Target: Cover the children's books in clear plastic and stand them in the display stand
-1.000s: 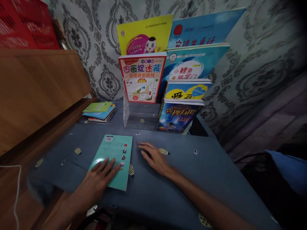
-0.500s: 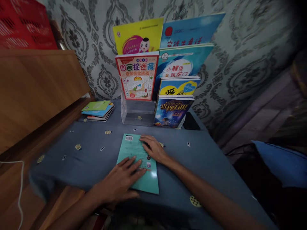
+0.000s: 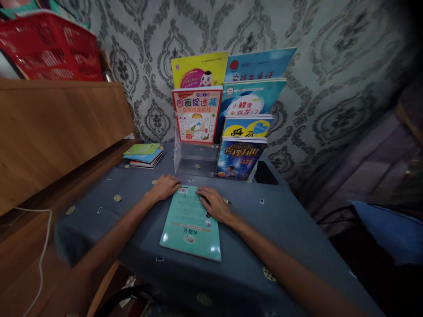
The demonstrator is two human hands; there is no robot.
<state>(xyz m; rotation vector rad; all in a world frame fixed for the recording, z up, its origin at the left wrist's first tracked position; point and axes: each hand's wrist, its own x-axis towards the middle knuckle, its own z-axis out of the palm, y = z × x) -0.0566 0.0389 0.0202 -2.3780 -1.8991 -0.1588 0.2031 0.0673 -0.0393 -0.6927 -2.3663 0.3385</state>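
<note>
A teal book [image 3: 190,224] lies flat on the table, its back cover up and upside down to me, with a barcode at the far edge. At its far left corner is my left hand [image 3: 165,187], fingers stretched toward the barcode and not wrapped around anything. My right hand [image 3: 215,204] rests along the far right edge, fingertips on the cover and thumb apart. Beyond the book stands a clear plastic display rack [image 3: 194,163]. It holds a red picture book [image 3: 198,116], a dark blue book [image 3: 239,158] and several others in tiers.
A small stack of books [image 3: 143,155] lies at the back left of the cloth-covered table [image 3: 274,229]. A dark flat object [image 3: 265,172] lies right of the rack. On a wooden cabinet [image 3: 59,132] sits a red basket [image 3: 53,48]. A white cable [image 3: 44,251] hangs at left.
My left hand has moved from the middle of the teal book up to its far left corner, uncovering the near part. My right hand stays at the right edge. The view has tilted up.
</note>
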